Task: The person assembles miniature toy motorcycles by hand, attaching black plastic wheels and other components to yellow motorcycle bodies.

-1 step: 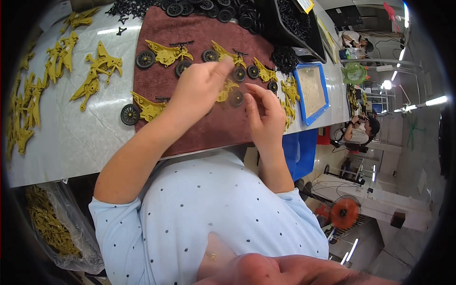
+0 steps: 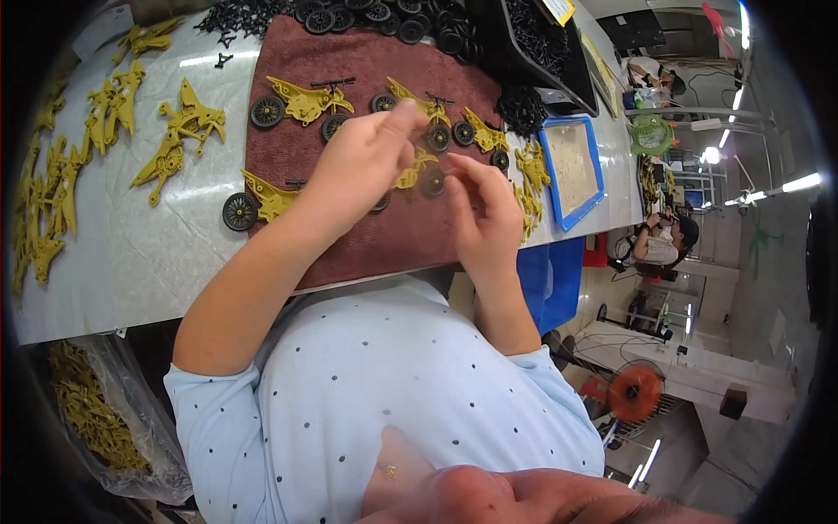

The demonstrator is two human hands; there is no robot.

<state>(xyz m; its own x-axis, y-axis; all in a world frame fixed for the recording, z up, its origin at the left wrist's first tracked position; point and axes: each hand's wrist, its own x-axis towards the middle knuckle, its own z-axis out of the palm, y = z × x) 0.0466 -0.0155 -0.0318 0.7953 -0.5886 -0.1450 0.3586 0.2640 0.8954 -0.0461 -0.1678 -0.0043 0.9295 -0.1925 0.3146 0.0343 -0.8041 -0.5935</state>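
Toy assembly workshop: worktable (image 2: 131, 262) strewn with yellow motorcycle frames (image 2: 179, 131), black wheels (image 2: 384, 17).

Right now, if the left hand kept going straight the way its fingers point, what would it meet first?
The left hand points up and to the right across the brown mat. First in that line is probably the yellow toy motorcycle with black wheels just past its fingertips, though depth is hard to judge in this view.
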